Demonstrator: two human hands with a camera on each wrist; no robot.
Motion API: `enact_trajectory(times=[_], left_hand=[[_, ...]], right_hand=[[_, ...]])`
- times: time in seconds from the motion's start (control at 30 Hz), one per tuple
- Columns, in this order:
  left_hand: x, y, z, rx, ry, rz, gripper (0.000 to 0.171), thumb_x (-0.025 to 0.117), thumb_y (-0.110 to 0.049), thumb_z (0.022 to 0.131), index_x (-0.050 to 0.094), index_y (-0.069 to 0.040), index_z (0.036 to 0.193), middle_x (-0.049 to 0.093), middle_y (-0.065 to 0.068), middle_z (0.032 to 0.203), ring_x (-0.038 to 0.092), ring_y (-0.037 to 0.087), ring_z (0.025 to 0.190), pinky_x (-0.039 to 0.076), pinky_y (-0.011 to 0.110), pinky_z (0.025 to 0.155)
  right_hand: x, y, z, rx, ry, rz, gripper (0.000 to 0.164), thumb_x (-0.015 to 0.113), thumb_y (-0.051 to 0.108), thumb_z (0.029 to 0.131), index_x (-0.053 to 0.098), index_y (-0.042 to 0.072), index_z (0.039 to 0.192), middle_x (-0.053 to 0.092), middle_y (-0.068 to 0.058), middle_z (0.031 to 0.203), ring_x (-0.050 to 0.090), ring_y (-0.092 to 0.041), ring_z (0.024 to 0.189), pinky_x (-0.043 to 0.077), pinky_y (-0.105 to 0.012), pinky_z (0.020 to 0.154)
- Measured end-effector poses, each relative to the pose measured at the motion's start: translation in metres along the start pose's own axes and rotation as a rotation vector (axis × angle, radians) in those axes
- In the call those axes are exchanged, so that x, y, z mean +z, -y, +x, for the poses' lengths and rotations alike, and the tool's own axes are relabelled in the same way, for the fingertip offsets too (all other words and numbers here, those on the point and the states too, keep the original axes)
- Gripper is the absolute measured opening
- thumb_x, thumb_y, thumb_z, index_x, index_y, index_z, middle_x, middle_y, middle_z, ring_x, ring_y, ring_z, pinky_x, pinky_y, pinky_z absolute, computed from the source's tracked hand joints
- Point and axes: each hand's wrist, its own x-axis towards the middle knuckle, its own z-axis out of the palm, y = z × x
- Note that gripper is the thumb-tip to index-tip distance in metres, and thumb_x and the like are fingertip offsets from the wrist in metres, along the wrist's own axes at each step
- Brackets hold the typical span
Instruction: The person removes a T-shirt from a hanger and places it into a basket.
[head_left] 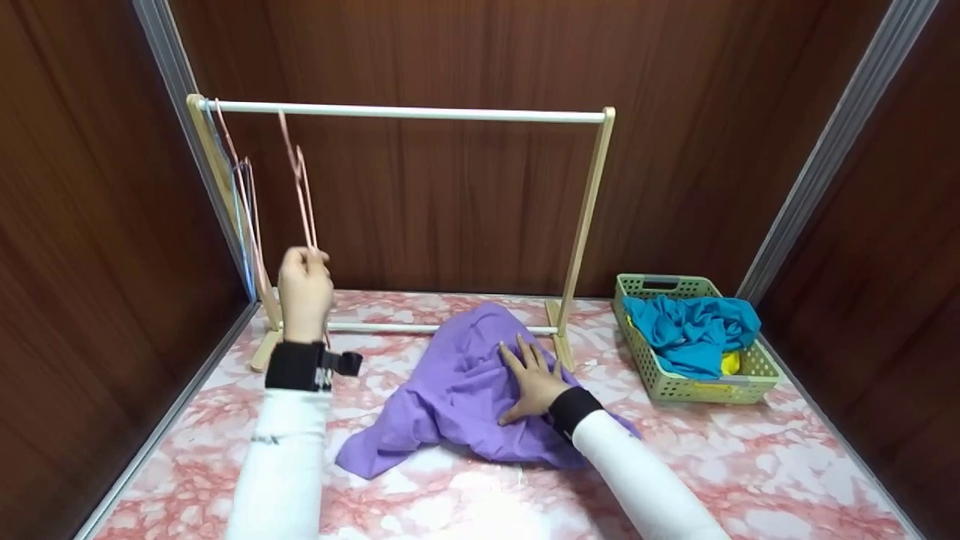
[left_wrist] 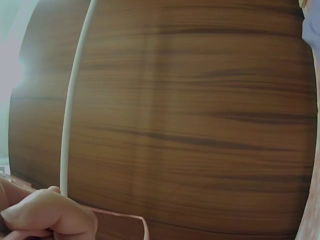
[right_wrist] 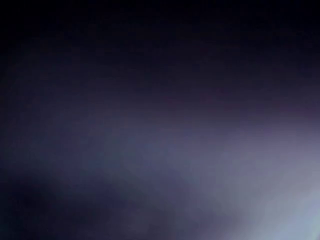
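Observation:
My left hand [head_left: 306,289] grips a pink clothes hanger [head_left: 307,199], held up in front of the rack's top bar, its hook near the bar. Whether the hook touches the bar I cannot tell. In the left wrist view, curled fingers [left_wrist: 55,215] show at the lower left, with part of the pink hanger [left_wrist: 117,214] beside them. A crumpled purple garment [head_left: 457,397] lies spread on the table. My right hand [head_left: 536,382] rests on it with fingers spread. The right wrist view is dark and blurred.
A clothes rack [head_left: 412,112] with wooden side posts stands at the back. Several hangers [head_left: 244,195], pink and blue, hang at its left end. To the right sits a green basket [head_left: 645,375] with blue cloth [head_left: 694,330] and some yellow cloth [head_left: 730,363]. Wood-patterned walls enclose the marbled table.

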Motion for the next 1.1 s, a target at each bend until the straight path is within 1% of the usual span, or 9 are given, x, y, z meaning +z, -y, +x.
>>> enact_trajectory(times=[0.17, 0.3, 0.47, 0.6, 0.7, 0.77, 0.9, 1.0, 1.1], left_hand=[[-0.005, -0.015, 0.023, -0.080, 0.051, -0.026, 0.025, 0.039, -0.016, 0.111, 0.056, 0.001, 0.105, 0.046, -0.003, 0.074, 0.041, 0.000, 0.040, 0.039, 0.016, 0.040], [-0.006, -0.023, 0.041, -0.147, 0.080, -0.024, 0.025, 0.036, -0.018, 0.112, 0.054, -0.001, 0.108, 0.045, 0.001, 0.078, 0.040, 0.002, 0.040, 0.039, 0.016, 0.039], [-0.008, -0.028, 0.061, -0.189, 0.072, 0.028, 0.026, 0.035, -0.018, 0.112, 0.054, -0.001, 0.110, 0.054, 0.010, 0.102, 0.039, 0.003, 0.041, 0.039, 0.016, 0.039], [-0.011, -0.030, 0.075, -0.205, 0.061, 0.074, 0.028, 0.034, -0.019, 0.112, 0.055, -0.001, 0.110, 0.057, 0.018, 0.125, 0.040, 0.004, 0.042, 0.040, 0.015, 0.038], [-0.014, -0.030, 0.083, -0.209, 0.062, 0.106, 0.028, 0.033, -0.020, 0.112, 0.055, -0.003, 0.107, 0.057, 0.020, 0.133, 0.042, 0.005, 0.043, 0.041, 0.015, 0.038], [-0.016, -0.029, 0.087, -0.221, 0.072, 0.110, 0.028, 0.032, -0.020, 0.112, 0.054, -0.006, 0.105, 0.055, 0.018, 0.135, 0.044, 0.006, 0.050, 0.042, 0.016, 0.039], [-0.019, -0.025, 0.093, -0.261, 0.097, 0.089, 0.026, 0.029, -0.020, 0.112, 0.050, -0.011, 0.099, 0.052, 0.014, 0.138, 0.045, 0.010, 0.070, 0.045, 0.016, 0.043], [-0.020, -0.022, 0.095, -0.282, 0.113, 0.084, 0.026, 0.028, -0.020, 0.112, 0.048, -0.013, 0.096, 0.051, 0.010, 0.134, 0.044, 0.011, 0.077, 0.046, 0.017, 0.045], [-0.020, -0.019, 0.097, -0.289, 0.125, 0.088, 0.026, 0.029, -0.020, 0.112, 0.048, -0.013, 0.096, 0.051, 0.005, 0.124, 0.044, 0.011, 0.078, 0.047, 0.018, 0.046]], right_hand=[[-0.005, 0.002, 0.009, 0.007, 0.056, 0.006, 0.139, 0.100, 0.049, 0.056, 0.017, 0.026, 0.165, 0.004, -0.019, 0.173, 0.006, -0.051, 0.157, 0.010, -0.083, 0.115], [-0.004, 0.000, 0.016, 0.019, 0.133, 0.014, 0.137, 0.100, 0.047, 0.058, 0.016, 0.030, 0.165, 0.006, -0.017, 0.173, 0.008, -0.051, 0.157, 0.009, -0.082, 0.116], [-0.004, 0.000, 0.019, 0.020, 0.223, 0.098, 0.124, 0.099, 0.039, 0.064, 0.025, 0.027, 0.163, 0.017, -0.017, 0.171, 0.015, -0.054, 0.154, 0.020, -0.079, 0.116], [-0.006, 0.002, 0.020, -0.019, 0.218, 0.136, 0.117, 0.099, 0.035, 0.065, 0.033, 0.022, 0.161, 0.029, -0.019, 0.166, 0.022, -0.055, 0.151, 0.027, -0.073, 0.117], [-0.007, 0.004, 0.019, -0.029, 0.195, 0.112, 0.118, 0.100, 0.036, 0.063, 0.034, 0.021, 0.160, 0.036, -0.018, 0.162, 0.029, -0.053, 0.147, 0.030, -0.070, 0.117], [-0.007, 0.006, 0.019, -0.016, 0.181, 0.095, 0.121, 0.100, 0.037, 0.061, 0.033, 0.021, 0.160, 0.039, -0.018, 0.160, 0.032, -0.051, 0.146, 0.032, -0.068, 0.116], [-0.007, 0.010, 0.018, 0.011, 0.165, 0.081, 0.132, 0.102, 0.036, 0.059, 0.024, 0.023, 0.164, 0.040, -0.018, 0.160, 0.033, -0.051, 0.146, 0.034, -0.070, 0.115], [-0.007, 0.012, 0.018, 0.002, 0.169, 0.089, 0.137, 0.102, 0.033, 0.058, 0.017, 0.023, 0.165, 0.039, -0.020, 0.161, 0.032, -0.054, 0.146, 0.033, -0.069, 0.116], [-0.006, 0.013, 0.018, -0.010, 0.186, 0.100, 0.130, 0.101, 0.029, 0.060, 0.023, 0.019, 0.164, 0.039, -0.023, 0.160, 0.034, -0.053, 0.147, 0.034, -0.063, 0.119]])
